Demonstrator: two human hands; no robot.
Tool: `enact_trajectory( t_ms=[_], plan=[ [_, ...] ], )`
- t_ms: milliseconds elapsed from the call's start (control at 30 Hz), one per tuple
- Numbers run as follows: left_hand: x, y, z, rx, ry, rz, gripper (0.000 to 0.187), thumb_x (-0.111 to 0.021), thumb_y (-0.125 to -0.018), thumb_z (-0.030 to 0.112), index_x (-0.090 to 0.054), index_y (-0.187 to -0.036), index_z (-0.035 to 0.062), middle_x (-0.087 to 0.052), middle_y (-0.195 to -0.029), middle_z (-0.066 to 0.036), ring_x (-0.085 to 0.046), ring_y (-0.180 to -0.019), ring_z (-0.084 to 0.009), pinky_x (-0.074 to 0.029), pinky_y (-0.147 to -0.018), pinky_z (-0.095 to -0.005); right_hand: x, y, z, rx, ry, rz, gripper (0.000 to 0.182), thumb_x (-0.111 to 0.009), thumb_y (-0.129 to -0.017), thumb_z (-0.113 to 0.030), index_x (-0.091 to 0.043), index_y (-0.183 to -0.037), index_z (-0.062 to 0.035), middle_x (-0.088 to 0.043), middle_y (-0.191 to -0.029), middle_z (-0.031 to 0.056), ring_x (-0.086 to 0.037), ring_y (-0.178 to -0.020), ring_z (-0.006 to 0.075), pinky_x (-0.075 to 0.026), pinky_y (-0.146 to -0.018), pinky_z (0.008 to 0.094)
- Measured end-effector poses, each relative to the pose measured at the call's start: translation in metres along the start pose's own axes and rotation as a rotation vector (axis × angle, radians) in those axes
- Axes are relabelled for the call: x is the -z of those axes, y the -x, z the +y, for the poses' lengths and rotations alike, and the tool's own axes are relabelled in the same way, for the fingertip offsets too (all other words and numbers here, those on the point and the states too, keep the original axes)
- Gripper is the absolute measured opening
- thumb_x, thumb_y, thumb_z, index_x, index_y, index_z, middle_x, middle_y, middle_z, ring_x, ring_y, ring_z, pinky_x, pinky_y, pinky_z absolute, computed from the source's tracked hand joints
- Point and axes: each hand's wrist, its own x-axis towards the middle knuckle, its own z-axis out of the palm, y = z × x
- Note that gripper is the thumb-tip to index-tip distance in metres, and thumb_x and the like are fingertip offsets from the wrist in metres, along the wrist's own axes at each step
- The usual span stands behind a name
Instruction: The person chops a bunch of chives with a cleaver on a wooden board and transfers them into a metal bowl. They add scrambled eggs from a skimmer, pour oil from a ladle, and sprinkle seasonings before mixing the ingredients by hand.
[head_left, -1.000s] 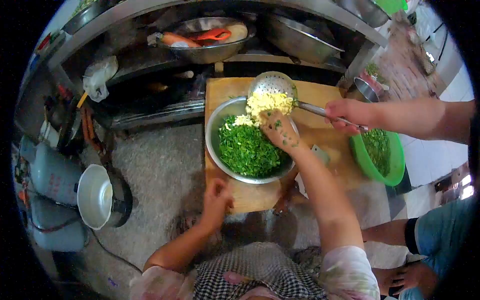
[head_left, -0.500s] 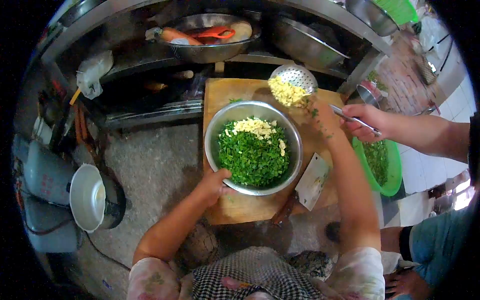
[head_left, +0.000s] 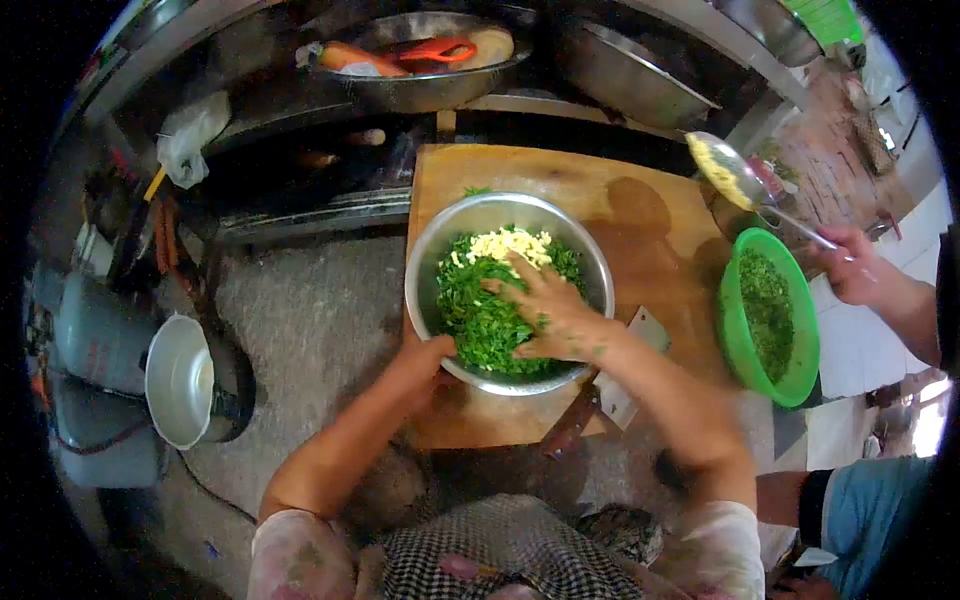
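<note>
A steel bowl (head_left: 422, 262) on the wooden board (head_left: 640, 270) holds chopped greens (head_left: 470, 310), with pale yellow chopped bits (head_left: 510, 247) heaped at the far side. My left hand (head_left: 428, 360) grips the bowl's near left rim. Inside the bowl, my right hand (head_left: 555, 312) rests on the greens with its fingers spread, flecks of green stuck to the skin. A cleaver (head_left: 622, 385) lies to the right of the bowl, partly hidden under my right forearm.
At the right another person's hand (head_left: 855, 265) holds a perforated ladle (head_left: 728, 172) of yellow bits, above a green basin (head_left: 732, 325). Metal basins (head_left: 430, 92) stand on the shelf behind. A pot (head_left: 180, 385) is at the left.
My right hand has moved from beyond the bowl's right side into the greens. The other person's ladle has moved away to the right. My left hand still holds the rim.
</note>
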Motion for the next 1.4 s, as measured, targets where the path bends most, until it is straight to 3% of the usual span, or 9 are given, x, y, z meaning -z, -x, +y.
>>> enact_trajectory(
  t_ms=[200,267,767,933,1100,1167,1267,1300,1400],
  plan=[
    [0.007,-0.008,-0.004,0.079,0.16,-0.126,0.057,-0.048,-0.076,0.005,-0.03,-0.13,0.0012,-0.047,-0.118,-0.017,-0.052,-0.103,-0.0302,-0.047,-0.088,-0.042,-0.013,-0.05,0.008,-0.094,-0.035,-0.015,0.07,-0.064,-0.065,-0.009,-0.039,-0.13,-0.0192,-0.039,-0.128,0.0205,-0.052,-0.104,0.0391,-0.05,-0.079,0.0428],
    [0.0,0.012,0.019,0.1,0.091,-0.088,0.044,-0.048,-0.08,0.008,-0.04,-0.121,-0.0055,-0.051,-0.117,-0.016,-0.051,-0.106,-0.0282,-0.041,-0.095,-0.0396,-0.009,-0.062,0.008,-0.142,-0.143,-0.045,0.064,-0.061,-0.064,-0.008,-0.044,-0.126,-0.0171,-0.047,-0.12,0.0214,-0.057,-0.096,0.0373,-0.051,-0.074,0.043],
    [-0.018,0.045,0.036,0.023,-0.053,0.115,0.049,-0.052,-0.072,0.013,-0.043,-0.118,0.0005,-0.055,-0.107,-0.013,-0.056,-0.097,-0.0301,-0.049,-0.083,-0.0436,0.004,-0.049,0.014,-0.003,-0.252,0.403,0.028,-0.065,-0.057,-0.021,-0.063,-0.082,-0.0099,-0.063,-0.075,0.0128,-0.062,-0.068,0.03,-0.051,-0.061,0.0382],
    [-0.013,0.058,0.049,0.073,0.047,0.089,0.052,-0.056,-0.073,0.013,-0.042,-0.121,0.0018,-0.056,-0.108,-0.013,-0.057,-0.095,-0.0305,-0.048,-0.084,-0.0458,0.056,-0.02,0.014,0.023,-0.239,0.262,0.065,-0.072,-0.047,-0.03,-0.059,-0.107,-0.0085,-0.047,-0.115,0.0168,-0.045,-0.105,0.0315,-0.042,-0.077,0.0455],
    [-0.009,0.071,0.047,0.252,-0.051,0.103,0.048,-0.054,-0.076,0.01,-0.039,-0.121,0.0016,-0.052,-0.106,-0.013,-0.055,-0.098,-0.0286,-0.051,-0.077,-0.0415,0.042,0.014,0.049,0.012,-0.312,0.615,0.043,-0.071,-0.051,-0.022,-0.062,-0.092,-0.0145,-0.048,-0.118,0.011,-0.045,-0.106,0.0328,-0.035,-0.082,0.0456],
    [-0.074,0.1,0.084,0.329,-0.079,0.274,0.037,-0.057,-0.077,0.005,-0.045,-0.112,0.0029,-0.056,-0.091,-0.01,-0.057,-0.084,-0.0247,-0.049,-0.067,-0.0376,0.075,0.034,0.052,-0.076,-0.552,0.27,0.032,-0.069,-0.052,-0.013,-0.061,-0.083,-0.0107,-0.053,-0.115,0.0117,-0.045,-0.11,0.0338,-0.036,-0.085,0.0465],
    [-0.056,0.095,0.075,0.246,-0.556,-0.009,0.034,-0.058,-0.074,0.007,-0.05,-0.106,-0.0025,-0.057,-0.09,-0.01,-0.056,-0.085,-0.0228,-0.046,-0.072,-0.036,0.137,0.056,0.049,-0.1,-0.559,0.426,0.026,-0.064,-0.057,-0.002,-0.06,-0.082,-0.0039,-0.058,-0.11,0.0146,-0.049,-0.108,0.0363,-0.038,-0.091,0.0456],
    [-0.105,0.103,0.104,0.379,-0.234,0.155,0.037,-0.058,-0.074,0.008,-0.05,-0.108,-0.0035,-0.057,-0.092,-0.01,-0.055,-0.087,-0.0224,-0.045,-0.075,-0.0352,0.167,0.055,0.043,-0.092,-0.514,0.401,0.024,-0.064,-0.059,0.0,-0.06,-0.083,-0.0022,-0.058,-0.11,0.0153,-0.051,-0.106,0.0363,-0.04,-0.091,0.0444],
    [-0.125,0.131,0.128,0.286,-0.164,0.004,0.038,-0.058,-0.075,0.011,-0.05,-0.109,-0.0038,-0.058,-0.094,-0.01,-0.054,-0.084,-0.0199,-0.044,-0.074,-0.0349,0.272,0.058,0.005,-0.059,-0.29,0.501,0.021,-0.066,-0.066,-0.001,-0.057,-0.085,-0.0016,-0.059,-0.096,0.0149,-0.056,-0.093,0.0297,-0.048,-0.077,0.0375]
  ],
)
